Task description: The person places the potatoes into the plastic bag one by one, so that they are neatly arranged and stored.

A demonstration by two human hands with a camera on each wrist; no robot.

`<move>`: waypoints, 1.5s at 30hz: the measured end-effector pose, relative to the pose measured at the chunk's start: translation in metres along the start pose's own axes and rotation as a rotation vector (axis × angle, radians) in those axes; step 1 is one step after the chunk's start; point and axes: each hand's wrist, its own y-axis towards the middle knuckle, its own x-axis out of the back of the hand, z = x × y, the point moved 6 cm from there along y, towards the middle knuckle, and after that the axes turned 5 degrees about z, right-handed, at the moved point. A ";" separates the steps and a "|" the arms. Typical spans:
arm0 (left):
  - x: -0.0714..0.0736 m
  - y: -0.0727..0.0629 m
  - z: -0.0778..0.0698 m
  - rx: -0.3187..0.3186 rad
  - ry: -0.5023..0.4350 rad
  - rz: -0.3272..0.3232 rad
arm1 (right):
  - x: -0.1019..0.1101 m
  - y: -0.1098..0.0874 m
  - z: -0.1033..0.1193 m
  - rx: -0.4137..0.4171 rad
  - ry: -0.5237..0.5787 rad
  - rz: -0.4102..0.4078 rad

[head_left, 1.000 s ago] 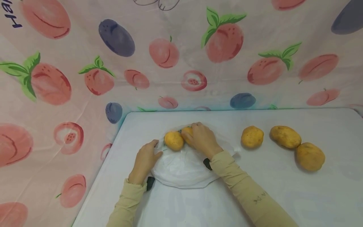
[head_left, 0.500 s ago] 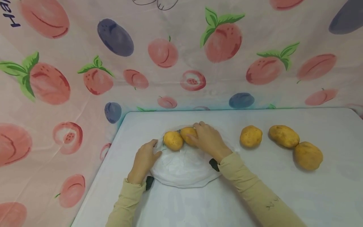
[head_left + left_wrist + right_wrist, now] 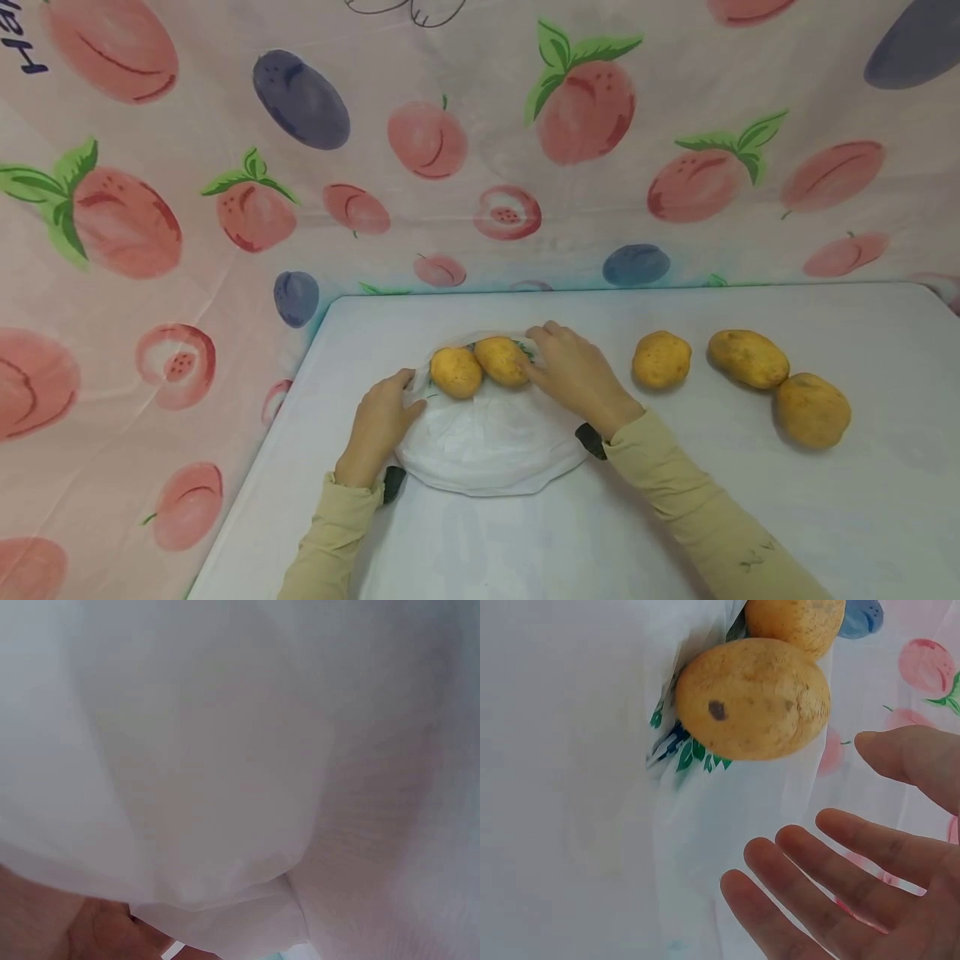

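Note:
A white plastic bag [image 3: 487,446] with green and blue print lies on the table, filling most of the left wrist view. My left hand [image 3: 378,425] holds the bag's left edge, thumb apart from the fingers; in the left wrist view the bag partly hides the hand [image 3: 112,930]. Two yellow potatoes sit side by side at the bag's far edge: the left potato [image 3: 456,372] and the right potato [image 3: 502,361], which bears a dark spot in the right wrist view. Just right of them is my right hand [image 3: 581,367], fingers spread and holding nothing.
Three more potatoes lie on the white table [image 3: 750,517] to the right: a roundish potato [image 3: 662,360], a long potato [image 3: 748,358] and a large potato [image 3: 812,411] touching it. A fruit-print cloth [image 3: 465,150] hangs behind and along the left.
My right hand has let go of the right potato and drawn back to the right, leaving it on the bag. The left hand has stayed at the bag's edge.

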 end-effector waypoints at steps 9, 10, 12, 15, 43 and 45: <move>0.000 0.000 0.000 0.008 -0.004 0.007 | 0.008 -0.011 -0.011 -0.005 -0.025 -0.015; 0.000 0.000 0.000 0.009 -0.004 0.007 | 0.009 -0.012 -0.012 -0.003 -0.027 -0.020; 0.000 0.000 0.000 0.011 -0.001 0.008 | 0.011 -0.014 -0.014 0.006 -0.032 -0.033; -0.001 -0.001 0.000 0.009 0.001 0.007 | 0.014 -0.017 -0.017 0.020 -0.030 -0.052; 0.001 -0.002 -0.002 0.015 -0.006 0.011 | 0.041 -0.042 -0.060 -0.031 0.013 -0.064; 0.001 -0.002 -0.002 0.015 -0.006 0.012 | 0.042 -0.044 -0.063 -0.023 0.016 -0.074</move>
